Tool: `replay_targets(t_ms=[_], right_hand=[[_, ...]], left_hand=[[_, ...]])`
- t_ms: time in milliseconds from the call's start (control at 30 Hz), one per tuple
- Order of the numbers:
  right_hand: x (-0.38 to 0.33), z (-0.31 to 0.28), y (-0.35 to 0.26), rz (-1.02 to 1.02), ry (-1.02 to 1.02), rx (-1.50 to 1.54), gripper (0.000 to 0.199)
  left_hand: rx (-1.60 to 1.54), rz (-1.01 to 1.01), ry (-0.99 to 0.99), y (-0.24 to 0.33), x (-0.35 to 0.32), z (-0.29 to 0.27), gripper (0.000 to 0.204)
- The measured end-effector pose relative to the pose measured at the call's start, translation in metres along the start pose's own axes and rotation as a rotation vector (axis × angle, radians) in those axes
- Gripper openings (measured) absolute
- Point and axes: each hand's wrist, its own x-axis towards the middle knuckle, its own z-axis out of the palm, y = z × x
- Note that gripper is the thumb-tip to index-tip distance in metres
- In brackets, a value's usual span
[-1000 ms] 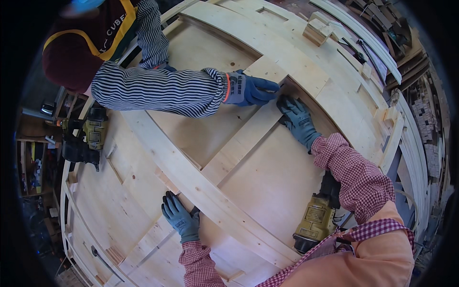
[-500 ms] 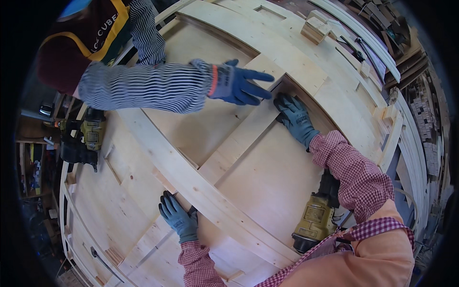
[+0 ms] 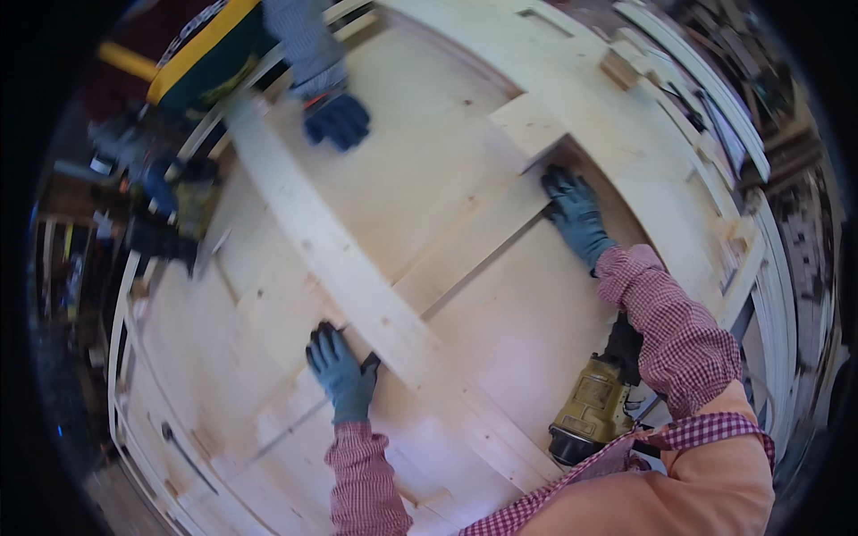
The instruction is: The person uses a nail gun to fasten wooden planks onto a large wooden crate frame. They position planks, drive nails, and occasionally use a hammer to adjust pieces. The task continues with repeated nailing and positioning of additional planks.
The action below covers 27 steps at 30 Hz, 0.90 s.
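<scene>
My left hand (image 3: 342, 373), in a grey-blue glove with dark fingertips, lies on pale wood beside a long plank (image 3: 344, 268), fingers stretched out and thumb near the plank's edge. My right hand (image 3: 576, 217), gloved alike, rests with extended fingers at the far end of a flat cross strip (image 3: 469, 241), close to the raised inner edge of the plywood frame (image 3: 617, 152). Neither hand grips anything that I can see. Beside my right forearm a yellow-and-black nail gun (image 3: 590, 402) lies on the panel.
Across the panel stands a co-worker, one dark-blue gloved hand (image 3: 337, 121) above the wood, the other (image 3: 161, 189) at a second nail gun (image 3: 192, 210), blurred. A wood block (image 3: 619, 69) sits on the frame at the far right. Stacked timber (image 3: 809, 223) lines the right side.
The co-worker's outstretched hand has drawn back from near my right hand, and their other hand now shows at the second nail gun. The view has shifted slightly; my hands keep their places.
</scene>
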Motion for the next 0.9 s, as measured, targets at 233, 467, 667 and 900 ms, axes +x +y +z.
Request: replay_targets(t_ms=[233,467,667,900], right_hand=[[0.010,-0.029,-0.002,-0.086,-0.163,-0.192,0.060],[0.053,-0.041,-0.165,-0.417,-0.379,0.423,0.096],[0.092,0.048,-0.215,-0.631,-0.414,0.497,0.103],[0.103,0.067,-0.237,-0.483,-0.583,0.908,0.089]], left_hand=[[-0.303,-0.079,0.112,-0.011,0.012,0.012,0.057],[-0.312,-0.283,0.204,0.002,0.026,0.018,0.050],[-0.312,-0.158,0.210,-0.003,0.029,0.008,0.053],[-0.333,0.045,0.191,-0.010,0.035,0.013,0.058]])
